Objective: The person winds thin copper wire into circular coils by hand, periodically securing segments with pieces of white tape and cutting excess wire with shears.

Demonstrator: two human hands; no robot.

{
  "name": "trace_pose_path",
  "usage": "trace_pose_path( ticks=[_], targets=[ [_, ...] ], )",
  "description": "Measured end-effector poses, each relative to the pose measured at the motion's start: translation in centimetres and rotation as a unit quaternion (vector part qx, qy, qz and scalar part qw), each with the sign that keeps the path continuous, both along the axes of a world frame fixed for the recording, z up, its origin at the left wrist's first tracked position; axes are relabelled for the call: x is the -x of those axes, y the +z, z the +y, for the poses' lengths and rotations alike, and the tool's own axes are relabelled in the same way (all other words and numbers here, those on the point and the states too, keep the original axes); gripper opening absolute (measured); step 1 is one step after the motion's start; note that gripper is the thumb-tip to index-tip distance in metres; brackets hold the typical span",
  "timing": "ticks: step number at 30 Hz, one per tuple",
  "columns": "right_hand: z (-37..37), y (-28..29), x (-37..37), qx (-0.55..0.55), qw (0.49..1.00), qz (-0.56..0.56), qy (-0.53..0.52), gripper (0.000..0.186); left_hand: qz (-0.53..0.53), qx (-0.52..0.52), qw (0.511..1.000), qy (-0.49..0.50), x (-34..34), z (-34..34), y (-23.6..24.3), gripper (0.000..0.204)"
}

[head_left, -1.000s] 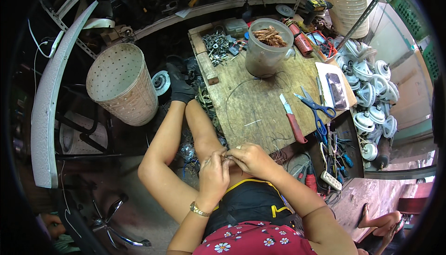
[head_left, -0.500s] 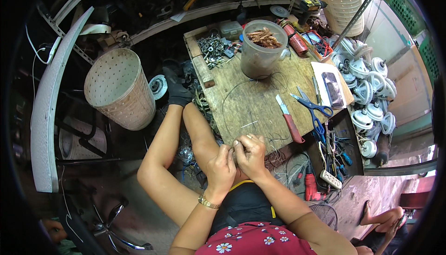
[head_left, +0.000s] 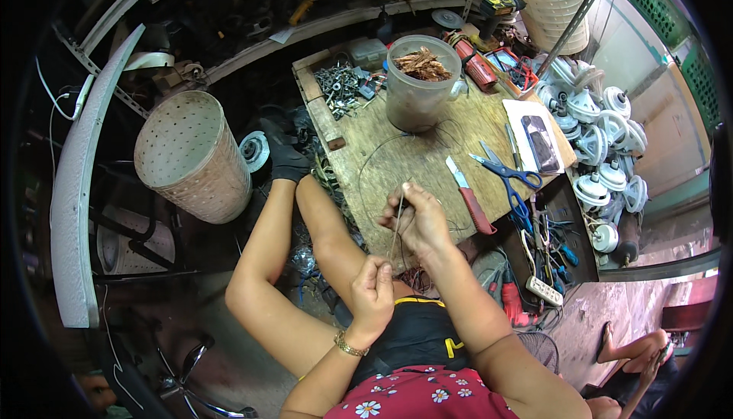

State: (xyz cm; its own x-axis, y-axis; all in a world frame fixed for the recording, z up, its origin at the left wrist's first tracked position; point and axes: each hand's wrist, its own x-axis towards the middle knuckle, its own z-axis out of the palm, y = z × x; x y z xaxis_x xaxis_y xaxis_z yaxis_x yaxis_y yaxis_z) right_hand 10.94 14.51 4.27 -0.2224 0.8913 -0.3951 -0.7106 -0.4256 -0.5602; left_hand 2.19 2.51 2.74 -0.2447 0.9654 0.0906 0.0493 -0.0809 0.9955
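A thin brownish wire (head_left: 396, 230) runs taut between my two hands, just off the near edge of the wooden table (head_left: 382, 209). My left hand (head_left: 373, 295) is closed in a pinch on the wire's lower end, above my lap. Higher up and farther out, my right hand (head_left: 421, 222) grips the upper part between thumb and fingers. To its right on the table lie a red-handled knife (head_left: 476, 207) and blue-handled scissors (head_left: 505, 172). Beyond my hands stands a clear plastic tub (head_left: 412, 106) with copper-coloured strands (head_left: 421, 64) in it.
Screws and metal bits (head_left: 342, 91) fill the table's far left corner. A phone (head_left: 540, 143) lies on its right side, beside a tool tray (head_left: 573, 266). White round parts (head_left: 603, 144) are heaped at right. A perforated basket (head_left: 198, 163) stands left. Another person's leg (head_left: 634, 346) shows lower right.
My hands were together near the table edge. Now the right hand has moved up and away and the left slightly down, with the wire stretched between them.
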Motion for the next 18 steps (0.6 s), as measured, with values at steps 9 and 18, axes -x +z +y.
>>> trace_pose_path(
  ticks=[9,18],
  targets=[
    [7.7,2.3,-4.2,-0.087,0.993,-0.073,-0.026,0.016,-0.103,0.089,0.987,-0.080,1.4,-5.6,0.4,0.014],
    [19.0,6.3,-15.5,-0.198,0.912,-0.213,-0.290,0.015,0.023,0.087,0.987,-0.136,4.5,-9.0,1.7,0.010]
  ],
)
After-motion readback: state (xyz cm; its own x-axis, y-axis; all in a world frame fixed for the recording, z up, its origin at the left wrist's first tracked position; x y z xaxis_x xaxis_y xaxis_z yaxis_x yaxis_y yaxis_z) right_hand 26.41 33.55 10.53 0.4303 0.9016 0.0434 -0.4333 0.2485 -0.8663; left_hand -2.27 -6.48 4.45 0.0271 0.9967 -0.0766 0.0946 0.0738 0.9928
